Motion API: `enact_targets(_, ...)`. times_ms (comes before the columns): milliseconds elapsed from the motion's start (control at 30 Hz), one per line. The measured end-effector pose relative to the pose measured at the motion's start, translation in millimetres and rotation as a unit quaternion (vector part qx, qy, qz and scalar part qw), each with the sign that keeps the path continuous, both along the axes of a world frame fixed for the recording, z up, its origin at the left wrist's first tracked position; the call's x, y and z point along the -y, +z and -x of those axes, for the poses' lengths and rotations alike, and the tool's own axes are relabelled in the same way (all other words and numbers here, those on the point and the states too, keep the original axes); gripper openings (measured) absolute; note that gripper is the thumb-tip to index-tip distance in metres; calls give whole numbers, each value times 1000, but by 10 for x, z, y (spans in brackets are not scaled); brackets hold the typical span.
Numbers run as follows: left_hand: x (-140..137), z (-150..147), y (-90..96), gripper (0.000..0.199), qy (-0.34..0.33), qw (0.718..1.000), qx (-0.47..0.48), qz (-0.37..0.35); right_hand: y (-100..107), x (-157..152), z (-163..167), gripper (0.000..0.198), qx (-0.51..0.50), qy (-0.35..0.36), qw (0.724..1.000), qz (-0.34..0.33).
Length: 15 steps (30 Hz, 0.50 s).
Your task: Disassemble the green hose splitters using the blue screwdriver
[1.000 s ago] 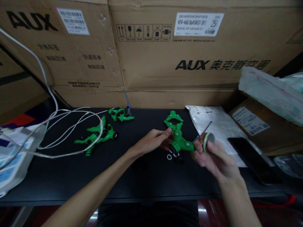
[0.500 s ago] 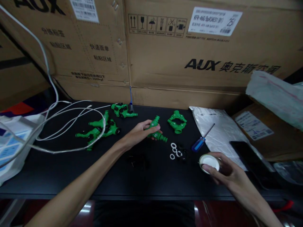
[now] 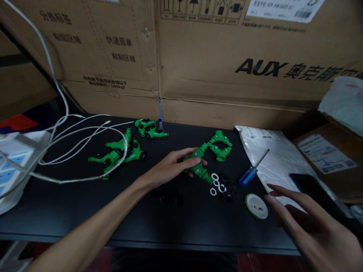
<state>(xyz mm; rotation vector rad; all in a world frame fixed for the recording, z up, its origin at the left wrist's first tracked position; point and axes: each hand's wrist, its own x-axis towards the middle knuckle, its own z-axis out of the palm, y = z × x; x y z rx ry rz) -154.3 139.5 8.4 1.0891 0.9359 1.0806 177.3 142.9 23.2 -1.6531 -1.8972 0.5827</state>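
Observation:
My left hand (image 3: 177, 164) is closed around a green plastic hose splitter (image 3: 197, 161), thumb on top. One end of the splitter reaches toward a green ring-shaped pair of hose fittings (image 3: 220, 145), the other toward the white washers (image 3: 215, 183). My right hand (image 3: 312, 221), at the right, has its thumb and fingers apart with nothing visible between them. Just left of its fingertips is a round container (image 3: 256, 206) with a whitish top and a greenish rim; dark marks show on that top.
More green splitters (image 3: 120, 153) lie at the left, under a looped clear-sheathed cable (image 3: 85, 179). A blue screwdriver (image 3: 247, 176) rests beside a white mailing bag (image 3: 263, 151) and a dark phone (image 3: 306, 185). Large cardboard boxes (image 3: 198, 75) stand behind. Small black parts (image 3: 227, 189) adjoin the washers.
My right hand has let go of the round container, now on the table, and moved right and nearer. My left hand still grips the splitter. The camera's view has tilted downward.

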Motion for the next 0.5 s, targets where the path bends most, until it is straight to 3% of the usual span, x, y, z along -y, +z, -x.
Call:
enact_targets(133,37,-92,46,41,64,996,-34,-48,216,-151,724,50,-163,147,968,119)
enact_targets(200,32,-115,57,37,96,989,-73,-86,228,-297,1051,54,-259,213,927,169)
enact_targets(300,-14,-76,57,33,120,970,-152,-146,195,-502,1356,42,-345,287,855,259)
enact_targets(400,-77,32,42,38,120,969,-165,-142,163,-637,1474,30,-357,299,842,271)
enact_targets(500,-117,140,23,45,124,983,-78,-107,135,-707,1508,28,-379,284,839,268)
